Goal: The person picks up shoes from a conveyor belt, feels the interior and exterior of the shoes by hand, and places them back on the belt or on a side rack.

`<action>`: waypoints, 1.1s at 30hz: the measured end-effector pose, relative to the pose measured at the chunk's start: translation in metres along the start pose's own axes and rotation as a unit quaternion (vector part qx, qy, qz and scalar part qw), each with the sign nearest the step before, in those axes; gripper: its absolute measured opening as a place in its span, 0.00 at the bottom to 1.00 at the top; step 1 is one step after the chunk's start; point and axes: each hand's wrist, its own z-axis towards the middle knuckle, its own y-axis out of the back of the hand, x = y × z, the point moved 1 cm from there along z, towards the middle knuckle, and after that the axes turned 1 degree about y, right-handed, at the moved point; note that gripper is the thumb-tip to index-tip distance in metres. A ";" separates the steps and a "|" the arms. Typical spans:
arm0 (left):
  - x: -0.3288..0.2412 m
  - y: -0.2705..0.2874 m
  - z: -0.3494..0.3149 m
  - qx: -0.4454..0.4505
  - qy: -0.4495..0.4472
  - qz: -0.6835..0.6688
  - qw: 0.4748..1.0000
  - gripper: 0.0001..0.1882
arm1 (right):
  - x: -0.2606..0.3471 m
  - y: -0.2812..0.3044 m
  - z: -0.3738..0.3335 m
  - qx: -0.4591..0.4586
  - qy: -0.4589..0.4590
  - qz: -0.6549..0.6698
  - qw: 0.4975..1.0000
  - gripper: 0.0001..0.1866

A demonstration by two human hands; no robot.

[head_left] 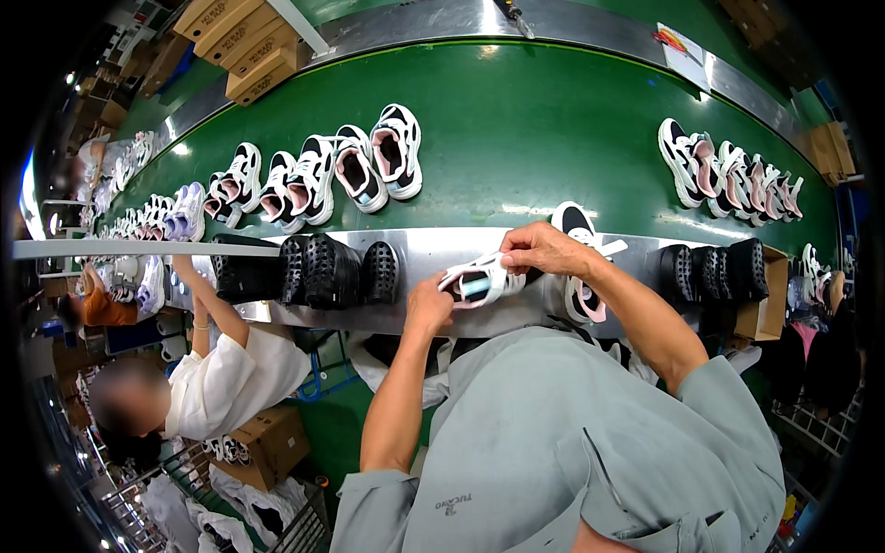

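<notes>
A white sneaker (487,288) with a dark lining and a pale blue patch lies between my hands at the metal ledge in front of me. My left hand (430,304) is closed on the sneaker's left end. Above it, my right hand (539,249) pinches at the upper, thumb and fingertips together. White strips, perhaps laces, stretch between the two hands; what exactly the fingertips hold is too small to tell. Partly under my right wrist, another white, black and pink sneaker (573,219) stands on the ledge.
Sneakers (396,152) line the green belt (535,138) at left; more sneakers (682,161) stand at right. Black perforated shoe moulds (332,270) occupy the metal ledge (442,241) on both sides of me. A co-worker (230,378) reaches in at left. Shoe boxes (249,46) stack beyond the belt.
</notes>
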 end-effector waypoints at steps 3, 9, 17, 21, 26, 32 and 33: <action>-0.010 -0.006 -0.009 -0.127 -0.192 0.060 0.971 0.28 | -0.002 -0.001 -0.003 0.034 0.016 -0.057 0.998 0.11; -0.023 0.002 -0.023 -0.187 -0.330 0.082 0.922 0.29 | 0.002 -0.008 -0.005 0.047 0.055 -0.141 0.987 0.13; -0.029 0.006 -0.033 -0.179 -0.376 0.098 0.904 0.28 | 0.010 -0.019 0.003 0.072 0.062 -0.231 0.968 0.14; -0.028 0.008 -0.038 -0.154 -0.383 0.113 0.904 0.27 | 0.013 -0.026 0.010 0.100 0.053 -0.244 0.963 0.13; -0.044 0.012 -0.046 -0.136 -0.384 0.124 0.905 0.25 | 0.004 -0.023 0.014 0.084 0.019 -0.283 0.955 0.13; -0.020 0.015 -0.045 -0.083 -0.022 -0.055 0.995 0.19 | -0.004 -0.005 -0.106 -0.265 -0.079 -0.314 0.908 0.13; -0.030 0.018 -0.055 -0.051 0.032 -0.025 0.998 0.19 | -0.024 0.005 -0.136 -0.334 -0.093 -0.362 0.866 0.13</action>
